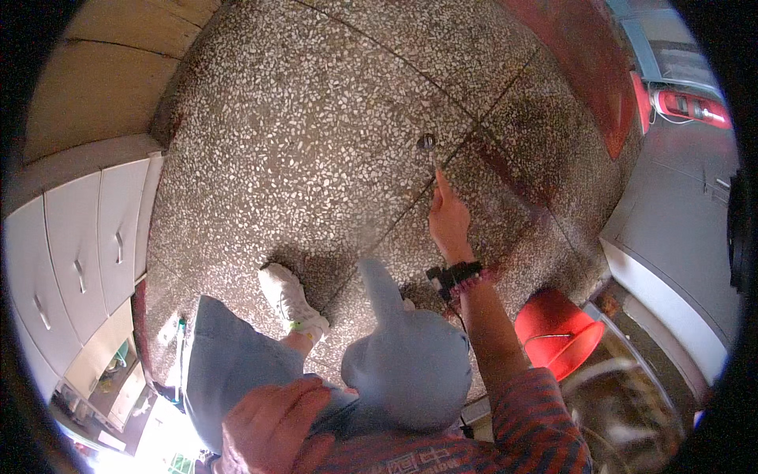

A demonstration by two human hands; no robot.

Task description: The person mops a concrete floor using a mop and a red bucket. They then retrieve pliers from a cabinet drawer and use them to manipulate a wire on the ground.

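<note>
My right hand (448, 221) reaches forward over the speckled terrazzo floor (316, 134), with a black strap (454, 275) around its wrist. Its fingers are pinched on a thin pale rod (433, 167). The rod's far end meets a small round dark thing (426, 141) on the floor, beside a joint line. My left hand (272, 423) rests flat on my left knee (237, 355) in light blue jeans and holds nothing. My right knee (410, 363) is bent up beneath my right forearm.
My white sneaker (289, 296) stands on the floor. A red plastic container (557, 332) sits at my right. White cabinet drawers with metal handles (79, 268) line the left side. A grey-white unit (671, 261) and a red object (687, 104) are at the right.
</note>
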